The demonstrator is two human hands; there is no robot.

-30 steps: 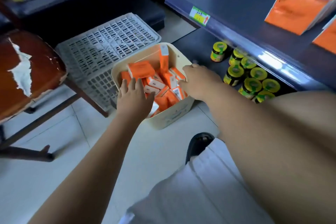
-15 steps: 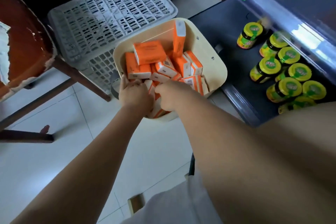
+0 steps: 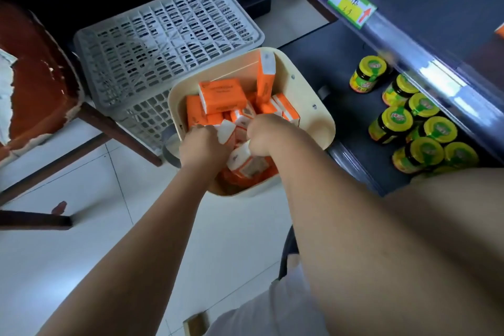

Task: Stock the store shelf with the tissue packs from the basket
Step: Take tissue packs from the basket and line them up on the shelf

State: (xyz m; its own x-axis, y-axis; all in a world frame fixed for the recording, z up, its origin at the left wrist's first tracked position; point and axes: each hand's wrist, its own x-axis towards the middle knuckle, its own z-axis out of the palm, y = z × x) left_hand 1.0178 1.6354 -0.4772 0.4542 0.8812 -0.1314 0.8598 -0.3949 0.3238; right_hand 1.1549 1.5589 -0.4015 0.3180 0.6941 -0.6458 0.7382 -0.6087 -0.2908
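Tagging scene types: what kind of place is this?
Probably a small shop aisle: a price tag on the shelf edge, rows of identical yellow-lidded jars beneath it, and a basket of orange tissue packs on the floor.

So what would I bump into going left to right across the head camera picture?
First the torn brown chair seat, then the grey plastic crate, the cream basket of orange tissue packs, then the yellow-lidded jars.

Left hand (image 3: 202, 144) and right hand (image 3: 268, 133), each around tissue packs (image 3: 222, 95), inside cream basket (image 3: 305, 90).
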